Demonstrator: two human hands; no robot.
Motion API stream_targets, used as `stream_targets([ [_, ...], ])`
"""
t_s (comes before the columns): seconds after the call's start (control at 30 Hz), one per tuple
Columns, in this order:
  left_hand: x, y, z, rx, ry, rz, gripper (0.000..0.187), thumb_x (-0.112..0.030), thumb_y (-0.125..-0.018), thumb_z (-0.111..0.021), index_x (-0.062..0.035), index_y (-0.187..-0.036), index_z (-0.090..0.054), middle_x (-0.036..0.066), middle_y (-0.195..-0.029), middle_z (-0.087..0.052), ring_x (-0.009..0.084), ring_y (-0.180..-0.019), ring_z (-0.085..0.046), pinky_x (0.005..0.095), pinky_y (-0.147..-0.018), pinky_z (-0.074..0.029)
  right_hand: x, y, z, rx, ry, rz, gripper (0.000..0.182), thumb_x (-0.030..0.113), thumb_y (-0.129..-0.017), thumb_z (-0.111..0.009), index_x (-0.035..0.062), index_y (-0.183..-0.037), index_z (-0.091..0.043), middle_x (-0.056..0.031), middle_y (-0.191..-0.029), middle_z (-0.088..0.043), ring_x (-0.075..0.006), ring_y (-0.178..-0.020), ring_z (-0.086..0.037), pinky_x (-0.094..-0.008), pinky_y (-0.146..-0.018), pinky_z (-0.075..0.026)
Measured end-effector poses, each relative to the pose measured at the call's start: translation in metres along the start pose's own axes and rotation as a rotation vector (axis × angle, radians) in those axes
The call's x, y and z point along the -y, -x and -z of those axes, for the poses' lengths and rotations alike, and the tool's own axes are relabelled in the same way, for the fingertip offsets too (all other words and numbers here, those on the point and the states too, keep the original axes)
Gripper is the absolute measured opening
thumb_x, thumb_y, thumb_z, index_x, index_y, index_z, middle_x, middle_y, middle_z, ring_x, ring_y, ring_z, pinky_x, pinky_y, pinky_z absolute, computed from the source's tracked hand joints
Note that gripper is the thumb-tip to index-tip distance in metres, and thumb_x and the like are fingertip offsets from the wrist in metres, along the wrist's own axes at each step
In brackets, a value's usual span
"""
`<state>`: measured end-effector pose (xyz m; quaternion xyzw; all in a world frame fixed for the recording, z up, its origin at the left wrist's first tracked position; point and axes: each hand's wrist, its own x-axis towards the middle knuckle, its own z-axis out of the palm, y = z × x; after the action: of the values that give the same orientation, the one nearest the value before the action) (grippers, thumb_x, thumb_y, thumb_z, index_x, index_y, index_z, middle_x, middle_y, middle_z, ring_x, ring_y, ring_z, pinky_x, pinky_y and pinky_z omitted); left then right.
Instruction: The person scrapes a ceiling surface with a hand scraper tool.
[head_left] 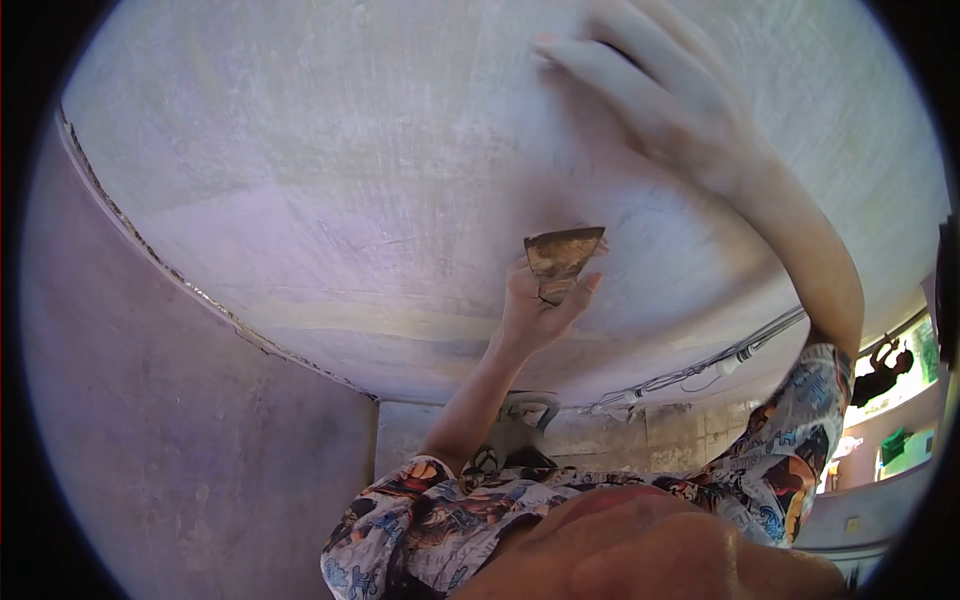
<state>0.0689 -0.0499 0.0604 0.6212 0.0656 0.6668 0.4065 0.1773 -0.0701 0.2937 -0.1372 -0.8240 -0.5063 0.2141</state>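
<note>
Left hand: the left hand [540,310] was raised overhead with its fingers closed round the handle of a putty knife [562,255], the thumb pressed against the base of the blade.
Right hand: the right hand [665,95] lay spread and flat against the ceiling [330,180], fingers apart, holding nothing; it sat above and to the right of the blade, a little apart from it.
Where the tool was: the putty knife stood with its wide edge against the pale plaster of the ceiling, near the middle of the view, just above the left hand.
Blade: rust-brown and stained, wide at the working edge and tapering toward the grip; the handle itself was mostly hidden inside the fist.
How it would handle: I judged it light and easy to carry in one hand, with a thin metal blade likely to be stiff but with a slight spring. The edge looked sharp enough to gouge soft plaster if tilted steeply. The place to hold it was the handle, well back from the edge, as the left hand did.
Surface: the ceiling was smooth and whitish with fainter bands and scrape marks; a ragged seam ran along its left side where it met the wall [180,450].
Surroundings: cables [700,372] ran along the far edge of the ceiling, and both forearms came out of patterned sleeves [790,450].
</note>
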Motion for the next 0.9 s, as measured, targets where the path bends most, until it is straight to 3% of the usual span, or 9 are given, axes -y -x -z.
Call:
stream_targets([
  [0.03, -0.003, 0.001, -0.002, 0.038, -0.043, -0.119, 0.021, -0.005, -0.085, -0.066, 0.0013, -0.105, -0.067, 0.011, -0.102, -0.071, 0.0182, -0.097, -0.067, 0.0305, -0.087, -0.051, 0.002, 0.015, 0.011, 0.002, -0.007, -0.011, 0.049, -0.002, -0.064, -0.067, 0.0008, -0.113, -0.065, -0.01, -0.088, -0.058, -0.0274, -0.079, -0.057, -0.0368, -0.07, -0.049],
  [0.13, -0.022, 0.005, -0.013, 0.086, -0.096, -0.002, 0.025, -0.004, -0.084, -0.067, 0.0011, -0.108, -0.067, 0.011, -0.104, -0.071, 0.0194, -0.098, -0.067, 0.0313, -0.087, -0.052, 0.001, 0.043, 0.034, 0.001, -0.031, -0.116, 0.048, 0.0, -0.063, -0.067, 0.0006, -0.111, -0.066, -0.0108, -0.086, -0.058, -0.028, -0.077, -0.058, -0.0374, -0.067, -0.048],
  [0.3, -0.032, 0.022, -0.012, 0.076, -0.034, 0.045, 0.028, -0.003, -0.082, -0.07, 0.001, -0.11, -0.067, 0.011, -0.105, -0.071, 0.0187, -0.097, -0.067, 0.0299, -0.086, -0.052, 0.015, -0.009, 0.026, 0.019, 0.022, 0.064, 0.051, 0.002, -0.058, -0.065, -0.008, -0.109, -0.065, -0.0136, -0.082, -0.057, -0.0302, -0.077, -0.058, -0.037, -0.066, -0.048],
  [0.43, -0.037, 0.025, -0.011, 0.121, -0.085, 0.076, 0.028, -0.003, -0.082, -0.071, 0.0016, -0.109, -0.067, 0.011, -0.104, -0.071, 0.0182, -0.096, -0.068, 0.0287, -0.085, -0.052, 0.014, 0.045, 0.05, -0.029, 0.015, 0.019, 0.048, 0.002, -0.059, -0.066, -0.0087, -0.106, -0.065, -0.0129, -0.082, -0.056, -0.0292, -0.075, -0.056, -0.0359, -0.063, -0.047],
  [0.5, -0.04, 0.02, -0.015, 0.13, -0.107, 0.033, 0.028, -0.003, -0.082, -0.071, 0.0016, -0.109, -0.067, 0.011, -0.103, -0.071, 0.0182, -0.095, -0.068, 0.0287, -0.084, -0.053, 0.015, 0.068, 0.05, -0.032, 0.084, -0.061, 0.028, 0.009, -0.072, -0.068, 0.0018, -0.098, -0.062, -0.0094, -0.086, -0.055, -0.0271, -0.076, -0.055, -0.0396, -0.064, -0.047],
  [0.53, -0.042, 0.02, -0.016, 0.133, -0.122, -0.002, 0.028, -0.003, -0.082, -0.071, 0.0017, -0.109, -0.067, 0.011, -0.103, -0.072, 0.0182, -0.094, -0.069, 0.0287, -0.084, -0.053, 0.016, 0.049, 0.049, -0.034, 0.086, -0.062, 0.028, 0.009, -0.072, -0.068, 0.0018, -0.098, -0.062, -0.0094, -0.086, -0.055, -0.0271, -0.076, -0.055, -0.0396, -0.064, -0.047],
  [0.6, -0.044, 0.024, -0.011, 0.113, -0.104, -0.019, 0.028, -0.003, -0.081, -0.071, 0.0019, -0.108, -0.068, 0.011, -0.103, -0.072, 0.0182, -0.094, -0.069, 0.0284, -0.083, -0.053, 0.019, 0.008, 0.043, -0.031, -0.05, 0.058, 0.049, 0.004, -0.057, -0.066, -0.0097, -0.105, -0.066, -0.0121, -0.081, -0.055, -0.0289, -0.073, -0.056, -0.0364, -0.06, -0.047],
  [0.73, -0.042, 0.03, 0.0, 0.1, -0.099, -0.038, 0.027, -0.003, -0.081, -0.072, 0.0022, -0.108, -0.067, 0.012, -0.104, -0.071, 0.0183, -0.094, -0.069, 0.0283, -0.083, -0.052, 0.027, 0.013, 0.04, -0.051, -0.096, 0.001, 0.049, 0.005, -0.059, -0.066, -0.0097, -0.106, -0.065, -0.012, -0.08, -0.055, -0.0285, -0.071, -0.056, -0.036, -0.059, -0.047],
  [0.9, -0.049, 0.03, -0.004, 0.134, -0.151, -0.015, 0.031, -0.003, -0.081, -0.072, 0.0027, -0.11, -0.067, 0.012, -0.104, -0.071, 0.0178, -0.093, -0.069, 0.0269, -0.082, -0.052, 0.021, 0.029, 0.054, -0.015, 0.068, 0.097, 0.052, 0.012, -0.059, -0.06, -0.0102, -0.105, -0.066, -0.0141, -0.083, -0.058, -0.031, -0.074, -0.058, -0.038, -0.062, -0.049],
])
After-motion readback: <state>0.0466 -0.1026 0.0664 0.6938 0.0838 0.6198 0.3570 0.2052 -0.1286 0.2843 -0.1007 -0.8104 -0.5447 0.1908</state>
